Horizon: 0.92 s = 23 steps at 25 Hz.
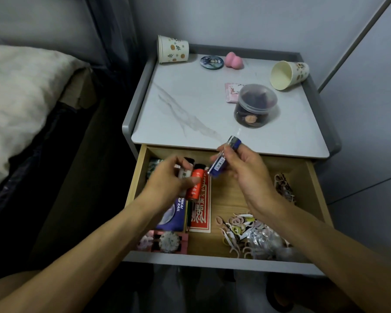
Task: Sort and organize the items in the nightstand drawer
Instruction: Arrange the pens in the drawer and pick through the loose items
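Grey walls [246,19] stand behind your nightstand [190,91], and a bed [20,98] lies well to the left of the drawer [229,199]. That drawer is pulled open under the marbled top.

Your left hand [167,184] hovers over the drawer's left half, fingers curled round an orange lighter [195,186] and a white lighter [183,173] held side by side. Your right hand [246,175] is over the drawer's back middle and pinches a blue lighter [221,163], which is tilted with its metal head toward the top.

Inside the drawer, hair ties [242,231] are heaped at the front right. A purple box [174,216] lies at the left under your forearm, with a red pack [202,211] just beside it toward the middle. A pink rack [181,245] sits in the front left corner.

Behind the drawer, on the top, a lidded jar [255,107] stands upright at the right, touching a pink packet [231,92]. One cup [172,49] lies on its side at the back left, and a second cup [289,74] at the back right. Between them are a round badge [212,62] and a pink sponge [234,60].
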Motion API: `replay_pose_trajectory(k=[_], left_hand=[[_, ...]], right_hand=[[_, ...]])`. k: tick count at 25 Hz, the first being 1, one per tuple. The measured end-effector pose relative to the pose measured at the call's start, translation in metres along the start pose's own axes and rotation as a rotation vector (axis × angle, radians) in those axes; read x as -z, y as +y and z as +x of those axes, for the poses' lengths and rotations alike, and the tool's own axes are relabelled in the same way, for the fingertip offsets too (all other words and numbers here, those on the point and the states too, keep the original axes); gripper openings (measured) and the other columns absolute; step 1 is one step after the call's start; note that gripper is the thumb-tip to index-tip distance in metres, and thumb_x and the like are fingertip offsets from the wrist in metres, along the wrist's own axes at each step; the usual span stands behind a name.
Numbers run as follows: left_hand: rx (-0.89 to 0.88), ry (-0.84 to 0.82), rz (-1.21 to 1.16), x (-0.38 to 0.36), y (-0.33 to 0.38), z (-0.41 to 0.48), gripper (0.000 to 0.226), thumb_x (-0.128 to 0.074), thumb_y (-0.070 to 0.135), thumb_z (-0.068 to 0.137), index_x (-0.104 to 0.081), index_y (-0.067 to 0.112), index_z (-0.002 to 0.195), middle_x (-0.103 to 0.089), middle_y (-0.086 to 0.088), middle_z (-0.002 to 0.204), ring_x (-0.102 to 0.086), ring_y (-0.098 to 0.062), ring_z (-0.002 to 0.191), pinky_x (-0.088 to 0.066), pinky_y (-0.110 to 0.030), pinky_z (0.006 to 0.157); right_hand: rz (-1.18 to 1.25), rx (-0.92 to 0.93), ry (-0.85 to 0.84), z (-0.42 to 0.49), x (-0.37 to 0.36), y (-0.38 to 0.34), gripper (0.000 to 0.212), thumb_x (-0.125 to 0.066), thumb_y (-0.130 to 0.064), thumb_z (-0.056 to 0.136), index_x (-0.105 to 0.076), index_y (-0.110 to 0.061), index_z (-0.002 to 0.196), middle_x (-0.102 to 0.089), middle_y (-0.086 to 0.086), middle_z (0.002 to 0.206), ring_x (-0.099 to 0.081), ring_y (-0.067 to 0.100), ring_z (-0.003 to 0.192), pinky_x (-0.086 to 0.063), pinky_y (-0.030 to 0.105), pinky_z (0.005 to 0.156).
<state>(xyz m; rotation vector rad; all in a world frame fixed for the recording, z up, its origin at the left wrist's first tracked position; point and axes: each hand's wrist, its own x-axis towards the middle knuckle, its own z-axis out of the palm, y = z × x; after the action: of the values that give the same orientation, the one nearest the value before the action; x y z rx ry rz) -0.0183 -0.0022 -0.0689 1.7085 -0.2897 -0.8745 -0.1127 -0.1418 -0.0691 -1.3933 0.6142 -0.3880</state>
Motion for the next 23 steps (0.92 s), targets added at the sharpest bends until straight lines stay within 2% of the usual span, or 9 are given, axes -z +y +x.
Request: replay_pose_trajectory(k=[2,4,6,9,12,18,23], left_hand=[[-0.033,0.106,-0.089,0.012,0.009,0.004,0.021,-0.067,-0.003,0.086,-0.05,0.011,0.089,-0.063,-0.01,0.093,-0.065,-0.016,0.067,-0.05,-0.018,0.049],[-0.035,0.153,-0.205,0.02,0.017,0.007,0.022,-0.066,-0.004,0.087,-0.049,0.009,0.095,-0.063,-0.011,0.084,-0.066,-0.014,0.057,-0.051,-0.021,0.049],[-0.018,0.172,-0.242,0.025,0.021,0.01,0.021,-0.066,0.0,0.088,-0.05,0.012,0.095,-0.065,-0.013,0.087,-0.068,-0.017,0.06,-0.055,-0.031,0.059],[0.0,0.179,-0.275,0.029,0.026,0.012,0.02,-0.066,0.004,0.089,-0.05,0.014,0.095,-0.067,-0.014,0.088,-0.068,-0.02,0.065,-0.056,-0.034,0.064],[0.003,0.169,-0.308,0.029,0.031,0.011,0.022,-0.066,0.002,0.089,-0.049,0.012,0.1,-0.067,-0.015,0.088,-0.069,-0.019,0.061,-0.056,-0.03,0.056],[0.009,0.174,-0.328,0.032,0.035,0.01,0.024,-0.064,-0.001,0.089,-0.048,0.009,0.105,-0.066,-0.019,0.093,-0.069,-0.017,0.056,-0.054,-0.026,0.05],[0.039,0.174,-0.316,0.031,0.033,0.008,0.025,-0.062,0.002,0.093,-0.048,0.009,0.112,-0.067,-0.016,0.091,-0.068,-0.014,0.054,-0.054,-0.025,0.049]], right_hand=[[-0.094,-0.056,-0.045,-0.006,0.004,0.012,0.019,-0.045,-0.025,0.103,-0.06,-0.014,0.097,-0.069,0.005,0.078,-0.063,0.009,0.063,-0.047,0.019,0.058],[-0.28,-0.165,-0.071,-0.009,0.011,0.029,0.023,-0.045,-0.031,0.103,-0.057,-0.018,0.088,-0.062,-0.005,0.063,-0.051,0.007,0.048,-0.04,0.02,0.049],[-0.442,-0.297,-0.108,-0.002,0.019,0.045,0.024,-0.046,-0.031,0.103,-0.056,-0.018,0.085,-0.06,-0.007,0.058,-0.048,0.008,0.046,-0.039,0.02,0.049],[-0.49,-0.418,-0.137,0.024,0.017,0.064,0.017,-0.047,-0.016,0.103,-0.051,-0.014,0.087,-0.057,0.005,0.066,-0.051,0.013,0.053,-0.04,0.021,0.049],[-0.564,-0.405,-0.147,0.047,0.005,0.077,0.014,-0.049,-0.008,0.101,-0.05,-0.009,0.087,-0.055,0.008,0.062,-0.05,0.015,0.051,-0.039,0.017,0.042],[-0.494,-0.395,-0.052,0.06,-0.002,0.092,0.007,-0.058,-0.007,0.096,-0.054,-0.004,0.091,-0.057,0.012,0.062,-0.051,0.018,0.051,-0.043,0.017,0.041],[-0.482,-0.367,0.008,0.063,-0.005,0.099,0.014,-0.061,0.0,0.093,-0.049,-0.005,0.087,-0.055,0.013,0.058,-0.051,0.006,0.032,-0.045,0.018,0.037]])
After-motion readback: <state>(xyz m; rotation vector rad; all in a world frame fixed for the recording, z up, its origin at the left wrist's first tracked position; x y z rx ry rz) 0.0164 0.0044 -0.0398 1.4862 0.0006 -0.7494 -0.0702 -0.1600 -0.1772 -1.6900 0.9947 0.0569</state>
